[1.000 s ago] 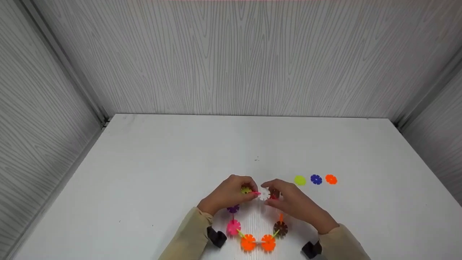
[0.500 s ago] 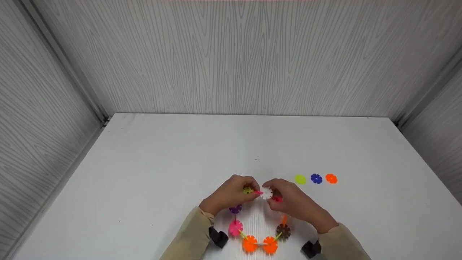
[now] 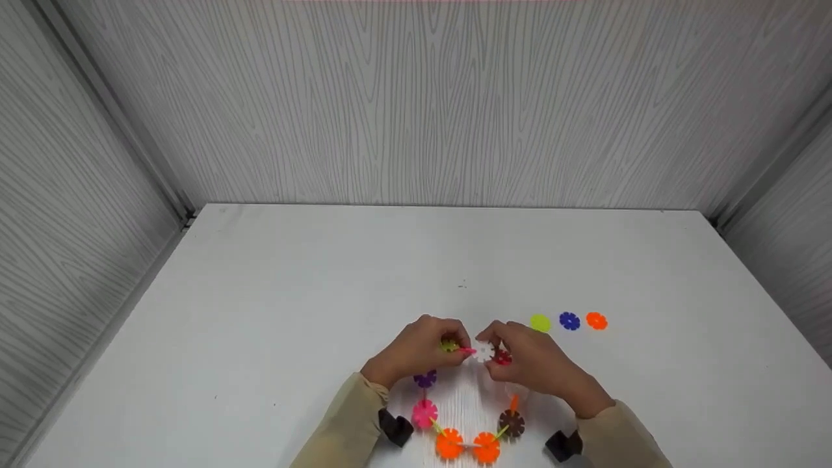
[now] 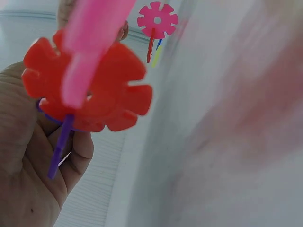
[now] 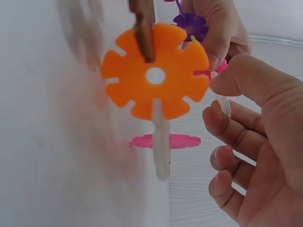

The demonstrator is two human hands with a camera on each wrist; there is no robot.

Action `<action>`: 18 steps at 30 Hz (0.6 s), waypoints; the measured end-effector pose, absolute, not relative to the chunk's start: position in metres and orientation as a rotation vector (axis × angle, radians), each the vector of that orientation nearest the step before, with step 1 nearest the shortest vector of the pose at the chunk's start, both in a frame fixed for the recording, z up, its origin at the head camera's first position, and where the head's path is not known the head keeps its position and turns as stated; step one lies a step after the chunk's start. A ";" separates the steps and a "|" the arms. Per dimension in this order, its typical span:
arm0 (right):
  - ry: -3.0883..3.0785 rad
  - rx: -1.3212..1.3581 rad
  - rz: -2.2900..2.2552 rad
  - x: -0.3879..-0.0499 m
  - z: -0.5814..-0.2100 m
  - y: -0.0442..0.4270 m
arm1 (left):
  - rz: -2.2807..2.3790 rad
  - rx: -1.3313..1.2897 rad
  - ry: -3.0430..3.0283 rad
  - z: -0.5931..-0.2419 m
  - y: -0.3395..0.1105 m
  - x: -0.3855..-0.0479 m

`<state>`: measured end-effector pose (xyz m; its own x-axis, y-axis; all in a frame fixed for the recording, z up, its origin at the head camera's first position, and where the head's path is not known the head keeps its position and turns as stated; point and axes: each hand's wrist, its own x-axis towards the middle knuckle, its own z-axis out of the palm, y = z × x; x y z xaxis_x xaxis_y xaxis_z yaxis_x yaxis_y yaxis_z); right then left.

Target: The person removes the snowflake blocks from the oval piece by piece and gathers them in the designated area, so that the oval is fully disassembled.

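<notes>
Between the left edge and the middle of the white tabletop (image 3: 312, 279), toward the near edge, the left hand (image 3: 419, 351) has its thumb and forefinger together on a pink disc (image 3: 468, 350) turned edge-on, a grip that probably keeps that end of the chain steady and the disc's slots pointing right. Below the wrist, a purple disc (image 3: 425, 379) and a second pink disc (image 3: 424, 414) run toward the near edge; framed inside the curled fingers is a yellow-green disc (image 3: 448, 345). Two orange discs (image 3: 449, 444) form the part closest to the near edge; I cannot tell whether they rest or hang. At the middle, a white disc (image 3: 483, 351) faces up flat, crosswise to the pink one, likely because slotted pieces mate at right angles; the two seem to meet. The chain's right side carries a red disc (image 3: 503, 357) and a brown disc (image 3: 511, 424). The right hand (image 3: 539, 357) clamps the white disc between thumb and forefinger, apparently leaving its left rim exposed. Farther toward the right edge, a loose yellow-green disc (image 3: 540, 323), a blue disc (image 3: 569, 321) and a loose orange disc (image 3: 597, 321) lie spaced in a row, perhaps for easy picking.
</notes>
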<state>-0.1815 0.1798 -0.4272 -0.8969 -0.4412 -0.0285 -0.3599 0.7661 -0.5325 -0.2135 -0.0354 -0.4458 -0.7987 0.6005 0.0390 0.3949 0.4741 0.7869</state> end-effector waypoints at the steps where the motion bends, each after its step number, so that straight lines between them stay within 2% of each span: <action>1: 2.797 -0.615 -0.805 -0.182 -0.426 0.179 | 1.216 0.841 2.497 -0.445 -0.035 -0.213; 5: 2.760 -0.558 -0.852 -0.183 -0.425 0.178 | 1.173 0.781 2.580 -0.443 -0.033 -0.209; 13: 2.830 -0.703 -0.814 -0.184 -0.428 0.184 | 1.148 0.724 2.611 -0.444 -0.027 -0.204; 18: 2.920 -0.664 -0.715 -0.184 -0.427 0.179 | 1.157 0.708 2.634 -0.441 -0.029 -0.206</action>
